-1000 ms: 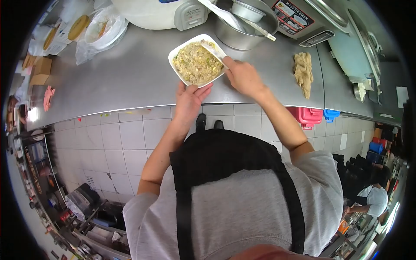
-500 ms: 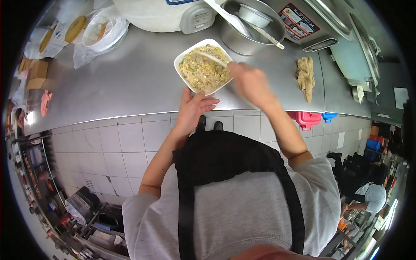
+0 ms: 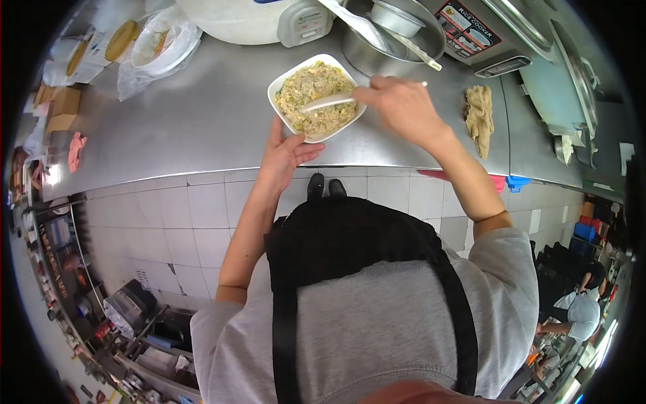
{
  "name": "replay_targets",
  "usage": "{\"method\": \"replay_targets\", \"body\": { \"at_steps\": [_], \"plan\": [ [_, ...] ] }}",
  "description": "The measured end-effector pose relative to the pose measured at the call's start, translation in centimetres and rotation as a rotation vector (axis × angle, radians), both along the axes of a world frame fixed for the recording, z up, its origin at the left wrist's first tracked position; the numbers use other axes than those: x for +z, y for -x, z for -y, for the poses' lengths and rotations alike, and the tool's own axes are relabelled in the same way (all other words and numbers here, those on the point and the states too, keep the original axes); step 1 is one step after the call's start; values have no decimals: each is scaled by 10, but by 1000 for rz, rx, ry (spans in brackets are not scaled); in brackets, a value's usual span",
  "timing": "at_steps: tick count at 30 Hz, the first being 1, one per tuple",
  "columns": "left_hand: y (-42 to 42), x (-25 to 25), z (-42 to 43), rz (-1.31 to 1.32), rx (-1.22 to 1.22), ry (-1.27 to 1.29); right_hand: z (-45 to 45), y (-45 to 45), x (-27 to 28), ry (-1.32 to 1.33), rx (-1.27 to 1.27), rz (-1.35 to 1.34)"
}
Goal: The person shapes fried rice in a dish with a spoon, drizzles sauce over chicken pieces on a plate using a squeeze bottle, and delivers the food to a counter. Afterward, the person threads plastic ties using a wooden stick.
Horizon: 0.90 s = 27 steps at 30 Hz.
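A white square bowl (image 3: pixel 272 93) full of fried rice (image 3: pixel 316 84) with egg and green bits sits near the counter's front edge. My left hand (image 3: pixel 286 153) holds the bowl at its near left side, fingers against the wall and rim. Above the bowl's right side, my right hand (image 3: pixel 404 111) is closed around a long white spoon (image 3: pixel 330 102). The spoon's tip rests on the rice, and its handle end sticks out past my knuckles.
Behind the bowl stand a large white cooker (image 3: pixel 235 27) and a steel pot (image 3: pixel 363 60) with utensils. A rice cooker (image 3: pixel 464 30) and a tan cloth (image 3: pixel 479 121) are on the right. A plastic bag with containers (image 3: pixel 161 50) lies left. Another person (image 3: pixel 582 316) is at far right.
The spoon has swung lower and flatter across the rice. My right hand has moved slightly up and right, while my left hand has shifted left along the bowl.
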<state>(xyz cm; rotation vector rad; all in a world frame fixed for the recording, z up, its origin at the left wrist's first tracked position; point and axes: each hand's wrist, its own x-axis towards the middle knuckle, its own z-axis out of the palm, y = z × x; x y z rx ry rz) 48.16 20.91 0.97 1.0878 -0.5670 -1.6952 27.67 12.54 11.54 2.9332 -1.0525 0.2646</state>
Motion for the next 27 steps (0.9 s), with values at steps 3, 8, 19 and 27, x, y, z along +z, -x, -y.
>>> {"method": "replay_targets", "body": {
  "at_steps": [3, 8, 19, 27],
  "plan": [
    [5, 1, -2, 7, 42, 19, 3, 19, 20, -103, -85, 1],
    [1, -3, 9, 1, 54, 6, 21, 43, -29, -248, -57, 48],
    [6, 1, 13, -56, 20, -4, 1, 41, -1, 28, -152, 224],
    [15, 7, -1, 17, 67, 5, 90, 59, 21, 490, -137, 2]
  ]
}}
